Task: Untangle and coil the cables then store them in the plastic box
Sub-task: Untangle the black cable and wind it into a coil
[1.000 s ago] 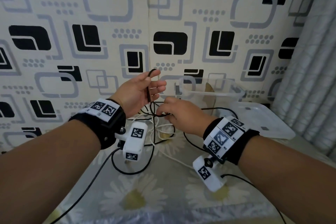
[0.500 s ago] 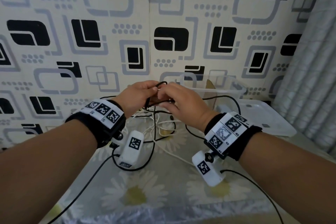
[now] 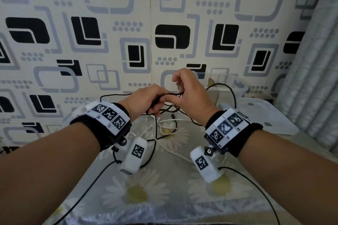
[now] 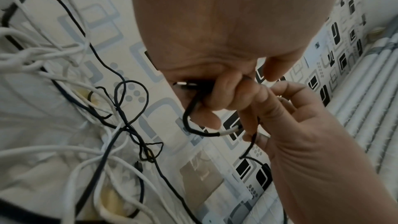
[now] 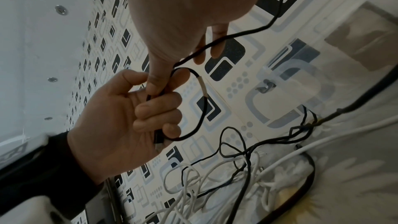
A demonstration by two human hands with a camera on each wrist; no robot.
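Note:
A thin black cable (image 3: 174,94) stretches between both hands above the table. My left hand (image 3: 153,106) grips its plug end, fingers curled round it; the left wrist view shows a small loop with a pale band (image 4: 228,132) hanging below those fingers (image 4: 215,101). My right hand (image 3: 175,95) pinches the same cable right beside the left, thumb (image 5: 157,81) pressed on it. The rest of the black cable runs down into a tangle of white and black cables (image 3: 164,124) on the table. The clear plastic box (image 3: 236,82) stands open behind the right hand.
The box lid (image 3: 265,117) lies flat at the right, near a grey curtain (image 3: 311,78). A patterned wall rises just behind the table. Black leads (image 3: 87,188) from the wrist cameras trail over the daisy-print cloth (image 3: 164,197) toward the front edge.
My right hand has come up from the tangle to meet the left, and both hands have risen. A small loop of black cable now hangs from the left fingers.

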